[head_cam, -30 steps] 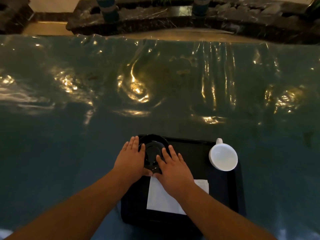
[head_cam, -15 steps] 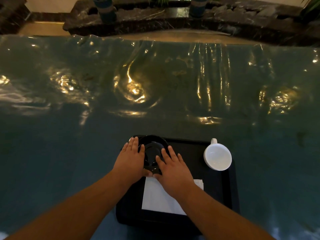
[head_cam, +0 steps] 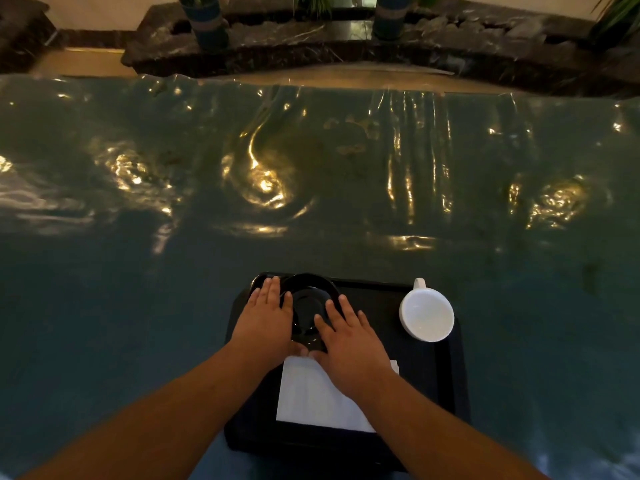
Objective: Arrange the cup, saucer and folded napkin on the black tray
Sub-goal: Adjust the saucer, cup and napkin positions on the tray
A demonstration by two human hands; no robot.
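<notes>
A black tray [head_cam: 382, 308] lies on the table close to me. A black saucer [head_cam: 307, 304] sits at the tray's far left corner, its far rim reaching the tray's edge. My left hand [head_cam: 265, 320] lies on the saucer's left side and my right hand [head_cam: 349, 344] on its right side. The fingers are stretched out and the thumbs meet at the near rim, so both hands hold it between them. A white cup [head_cam: 426, 315] stands at the tray's right, with its handle pointing away. A folded white napkin [head_cam: 308, 400] lies at the tray's near middle, partly under my right wrist.
A shiny teal plastic cover [head_cam: 311, 202] with wrinkles and glare spreads over the whole table. Beyond the far edge runs a dark stone planter [head_cam: 346, 46] with two blue pots. The tray's near edge is close to the table's front edge.
Both hands stay on the saucer in the same place. Only the view has shifted slightly.
</notes>
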